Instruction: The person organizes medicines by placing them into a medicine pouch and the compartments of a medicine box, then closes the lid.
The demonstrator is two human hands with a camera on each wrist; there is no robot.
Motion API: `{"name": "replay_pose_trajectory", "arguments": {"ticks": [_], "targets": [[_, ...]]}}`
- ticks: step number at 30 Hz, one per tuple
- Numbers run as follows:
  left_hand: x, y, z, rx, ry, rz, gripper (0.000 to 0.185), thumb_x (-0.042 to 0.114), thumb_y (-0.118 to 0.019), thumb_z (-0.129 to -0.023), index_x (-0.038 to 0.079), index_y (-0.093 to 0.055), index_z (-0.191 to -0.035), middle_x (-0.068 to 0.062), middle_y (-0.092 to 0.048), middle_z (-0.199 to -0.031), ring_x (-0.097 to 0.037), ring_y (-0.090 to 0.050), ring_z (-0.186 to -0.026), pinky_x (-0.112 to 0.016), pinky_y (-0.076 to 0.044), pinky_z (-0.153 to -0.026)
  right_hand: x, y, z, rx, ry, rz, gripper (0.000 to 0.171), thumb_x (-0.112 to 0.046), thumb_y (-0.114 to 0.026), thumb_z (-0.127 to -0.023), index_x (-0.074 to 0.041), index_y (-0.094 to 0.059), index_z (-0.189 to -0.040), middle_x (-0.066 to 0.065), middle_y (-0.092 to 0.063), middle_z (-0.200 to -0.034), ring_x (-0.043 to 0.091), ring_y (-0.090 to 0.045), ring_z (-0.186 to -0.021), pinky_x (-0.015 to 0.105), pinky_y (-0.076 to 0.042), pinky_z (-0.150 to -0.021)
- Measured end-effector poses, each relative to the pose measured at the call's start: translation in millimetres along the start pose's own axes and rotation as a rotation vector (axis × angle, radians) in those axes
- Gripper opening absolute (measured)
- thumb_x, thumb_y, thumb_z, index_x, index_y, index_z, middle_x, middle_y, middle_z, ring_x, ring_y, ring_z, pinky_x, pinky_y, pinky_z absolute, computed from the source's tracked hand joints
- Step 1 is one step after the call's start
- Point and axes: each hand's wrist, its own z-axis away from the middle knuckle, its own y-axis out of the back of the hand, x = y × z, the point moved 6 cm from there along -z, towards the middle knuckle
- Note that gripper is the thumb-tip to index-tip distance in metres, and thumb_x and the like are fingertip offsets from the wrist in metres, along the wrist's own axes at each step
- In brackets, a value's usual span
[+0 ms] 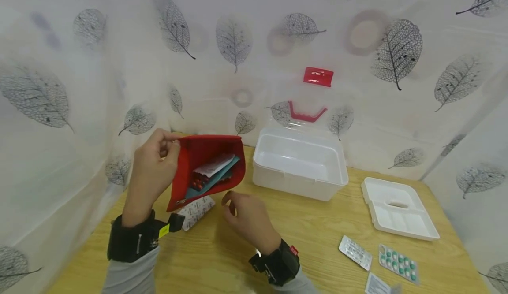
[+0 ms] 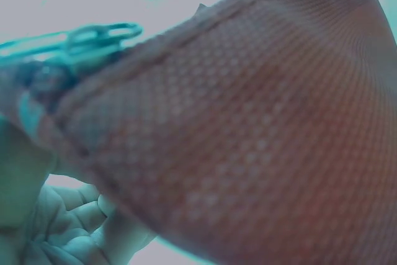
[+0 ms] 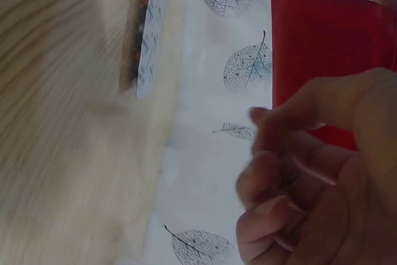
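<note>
Nearest on the right of the wooden table (image 1: 222, 263) lie two pill blister packs, a silver one (image 1: 355, 252) and one with green tablets (image 1: 398, 263), with a small paper sachet (image 1: 377, 284) just in front of them. The right hand (image 1: 246, 217) hovers above the table, fingers loosely curled and holding nothing, just below the red pouch (image 1: 206, 168). The left hand (image 1: 152, 170) pinches the pouch's upper left corner and holds it up open, its mouth showing papers and a red blister strip inside. A patterned blister pack (image 1: 196, 211) lies on the table beneath the pouch. Farther right sits a white tray insert (image 1: 398, 209), and beyond the pouch an open white storage box (image 1: 299, 161) with a red handle (image 1: 306, 113).
</note>
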Motion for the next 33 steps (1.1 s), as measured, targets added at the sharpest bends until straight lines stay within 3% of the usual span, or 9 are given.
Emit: {"name": "replay_pose_trajectory", "arguments": {"ticks": [5,10,17,19,25,29,33], "targets": [[1.4,2.5,1.3,0.003,0.003,0.012,0.022,0.018,-0.049,-0.104,0.005,-0.065,-0.114,-0.009,-0.061,-0.082,-0.020,-0.066,-0.086,-0.020,-0.048,-0.065,7.8,-28.9,-13.3,-0.066,-0.101,-0.014,0.016,-0.019,-0.071,-0.089,-0.012,-0.074,-0.102,-0.007,-0.064,-0.080,0.004,-0.052,-0.065,0.019,-0.040,-0.054],[1.9,2.4,4.2,-0.007,0.010,0.019,0.022,0.018,-0.049,-0.104,0.006,-0.065,-0.113,-0.009,-0.062,-0.083,-0.019,-0.065,-0.085,-0.020,-0.047,-0.066,16.6,-51.1,-15.5,-0.050,-0.160,-0.033,0.020,-0.021,-0.072,-0.087,-0.011,-0.074,-0.105,-0.003,-0.068,-0.094,0.010,-0.062,-0.076,0.024,-0.046,-0.059],[1.6,1.8,6.1,-0.030,0.027,0.029,0.022,0.021,-0.049,-0.105,0.006,-0.064,-0.113,-0.010,-0.061,-0.084,-0.024,-0.068,-0.094,-0.025,-0.048,-0.063,18.1,-72.7,-19.4,-0.029,-0.258,-0.120,0.020,-0.032,-0.075,-0.090,-0.017,-0.069,-0.103,-0.008,-0.062,-0.081,0.008,-0.055,-0.071,0.027,-0.042,-0.060],[1.9,2.0,6.4,-0.030,0.029,0.029,0.023,0.021,-0.049,-0.105,0.006,-0.064,-0.114,-0.010,-0.063,-0.086,-0.025,-0.069,-0.096,-0.023,-0.049,-0.066,13.9,-75.9,-20.9,-0.033,-0.255,-0.097,0.026,-0.035,-0.077,-0.089,-0.019,-0.069,-0.109,-0.009,-0.061,-0.082,0.008,-0.055,-0.072,0.027,-0.042,-0.059],[2.6,2.3,6.2,-0.027,0.028,0.029,0.021,0.019,-0.049,-0.104,0.007,-0.064,-0.114,-0.010,-0.064,-0.088,-0.027,-0.070,-0.100,-0.023,-0.052,-0.074,6.2,-76.7,-22.2,-0.028,-0.240,-0.056,0.044,-0.035,-0.076,-0.090,-0.019,-0.063,-0.128,-0.004,-0.065,-0.104,0.013,-0.060,-0.095,0.035,-0.047,-0.074],[2.7,1.4,4.3,-0.027,0.014,0.046,0.022,0.018,-0.049,-0.104,0.006,-0.064,-0.115,-0.011,-0.065,-0.088,-0.026,-0.071,-0.097,-0.028,-0.056,-0.075,11.7,-77.4,-22.3,-0.032,-0.243,-0.150,0.037,-0.033,-0.077,-0.089,-0.019,-0.065,-0.122,-0.005,-0.064,-0.098,0.012,-0.059,-0.089,0.033,-0.047,-0.074],[1.9,2.4,2.7,-0.020,0.015,0.043,0.023,0.018,-0.050,-0.104,0.007,-0.065,-0.117,-0.010,-0.065,-0.088,-0.022,-0.070,-0.093,-0.023,-0.054,-0.077,21.0,-74.9,-24.1,-0.047,-0.231,-0.241,0.026,-0.033,-0.077,-0.089,-0.023,-0.068,-0.112,-0.010,-0.063,-0.088,0.006,-0.056,-0.076,0.026,-0.046,-0.066]]}}
